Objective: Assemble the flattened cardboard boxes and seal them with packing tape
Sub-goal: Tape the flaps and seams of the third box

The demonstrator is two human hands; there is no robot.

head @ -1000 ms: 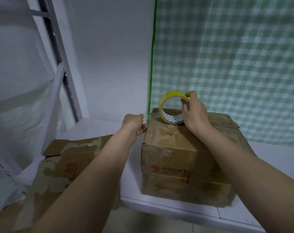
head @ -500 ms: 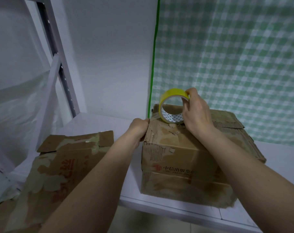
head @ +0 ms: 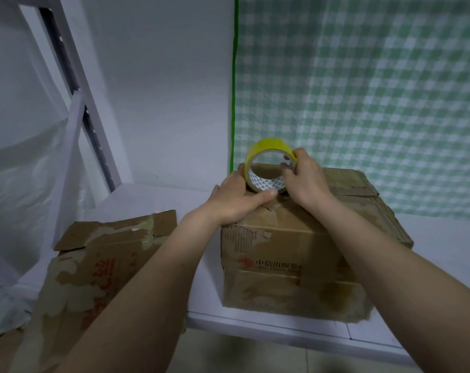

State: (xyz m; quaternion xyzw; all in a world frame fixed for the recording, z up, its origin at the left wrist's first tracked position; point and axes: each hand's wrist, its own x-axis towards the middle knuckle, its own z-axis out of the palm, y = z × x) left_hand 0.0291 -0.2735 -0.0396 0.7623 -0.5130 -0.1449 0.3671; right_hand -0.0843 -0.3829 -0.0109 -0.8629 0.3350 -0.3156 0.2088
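Two cardboard boxes are in view. One assembled box [head: 295, 254] stands on the white platform [head: 268, 328], near its front edge, with worn, peeling sides and red print on the near face. One flattened box [head: 94, 267] lies to the left, partly on the platform and leaning off its near-left edge, also with red print and torn patches.

One roll of yellow packing tape [head: 267, 165] stands on edge on the far left part of the assembled box's top. The right hand [head: 303, 181] grips the roll from its right side, fingers curled over the rim and into the core. The left hand [head: 236, 197] lies flat on the box top just left of and in front of the roll, fingers straight and pressing down, thumb stretched along the roll's base.

Behind the box hangs one green-and-white checked cloth [head: 363, 90] with a green edge strip. On the far left stands a white metal rack [head: 75, 109].
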